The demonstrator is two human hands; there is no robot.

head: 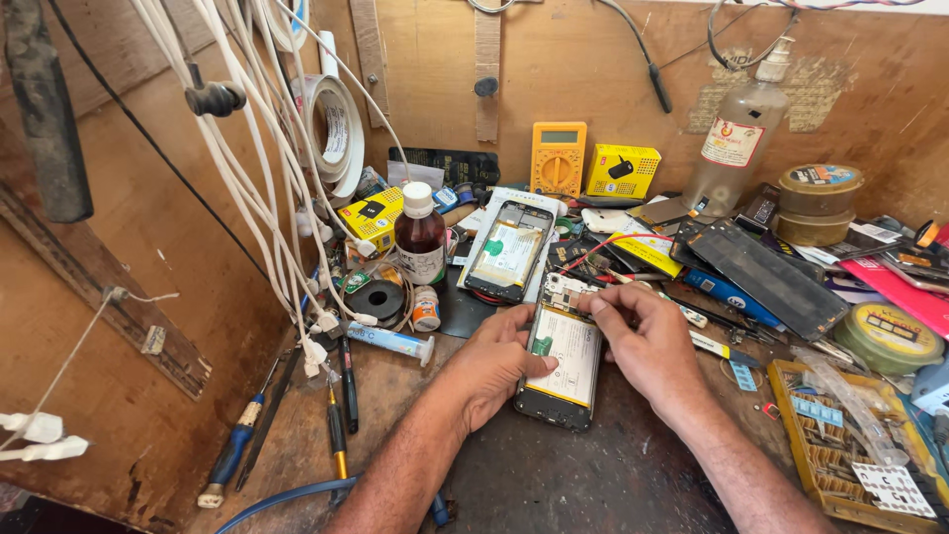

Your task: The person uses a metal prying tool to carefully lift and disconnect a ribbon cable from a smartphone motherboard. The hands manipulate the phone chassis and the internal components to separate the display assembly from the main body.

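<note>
Two hands on one opened phone

Both hands meet at the opened phone, lying lengthwise away from the person on the tabletop. Left hand fingers clamp its left edge; right hand fingers pinch together at its top end

Bright, warm daylight fills the bench evenly, with soft shadows under the forearms. The picture is sharp. Its edges bend outward, wide-angle.
</note>
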